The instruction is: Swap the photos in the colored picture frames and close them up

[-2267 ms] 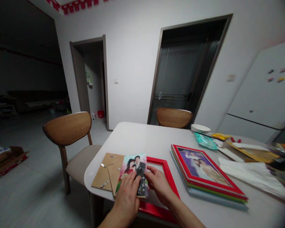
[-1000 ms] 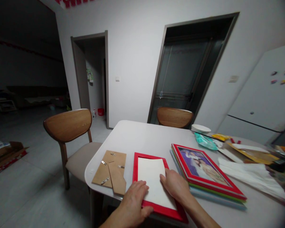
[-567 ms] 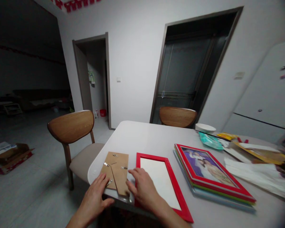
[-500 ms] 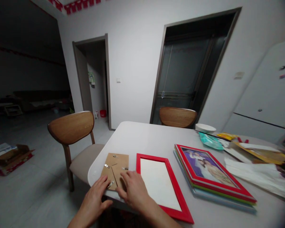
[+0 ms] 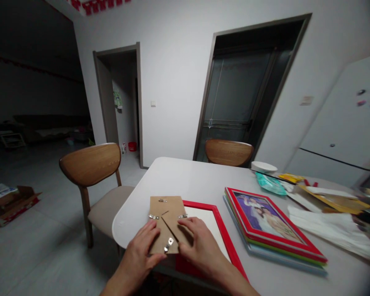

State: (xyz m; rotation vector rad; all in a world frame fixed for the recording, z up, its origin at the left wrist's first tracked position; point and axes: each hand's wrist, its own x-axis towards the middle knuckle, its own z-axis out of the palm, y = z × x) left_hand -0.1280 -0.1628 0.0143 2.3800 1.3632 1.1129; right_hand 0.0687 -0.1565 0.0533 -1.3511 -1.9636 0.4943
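Note:
A brown picture-frame backing board (image 5: 169,207) with several metal clips and a slit faces up between my hands. My left hand (image 5: 139,250) grips its left and near edge, thumb at the near corner. On the right side my right hand (image 5: 202,246) holds it with bent fingers. The board overlaps the left side of a red photo frame (image 5: 226,232), which lies on the table with a white panel inside it. My right hand and forearm cover part of this frame.
Right of the red frame lies a stack of framed pictures (image 5: 274,226), a wedding photo on top. Beyond it are a white bowl (image 5: 263,167), a teal packet (image 5: 270,183) and white paper (image 5: 329,228). Wooden chairs stand left (image 5: 92,164) and behind (image 5: 229,152) the white table (image 5: 185,176).
The backing board has been raised from the table and carried right, now covering the left part of the red frame. Both hands moved right with it.

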